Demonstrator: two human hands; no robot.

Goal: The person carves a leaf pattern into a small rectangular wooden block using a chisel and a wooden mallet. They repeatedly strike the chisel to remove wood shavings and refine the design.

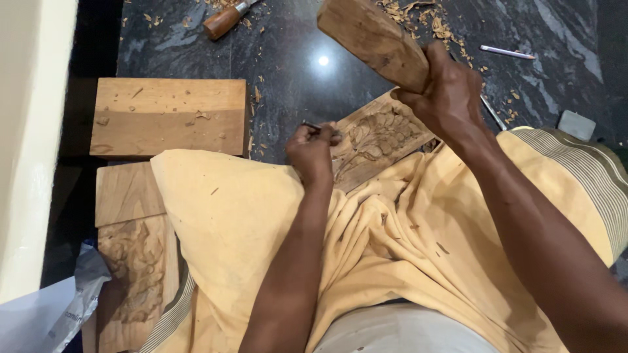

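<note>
Fingers of the left hand [313, 149] pinch a thin chisel [311, 125] on the carved panel [379, 137] at frame centre. Right hand [447, 91] clenches the wooden mallet [371, 39], upper centre; it looks heavy and stiff, best gripped low.

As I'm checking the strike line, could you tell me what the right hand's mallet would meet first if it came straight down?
Probably the thin chisel held by the left hand against the carved panel; depth is unclear from this view.
</note>
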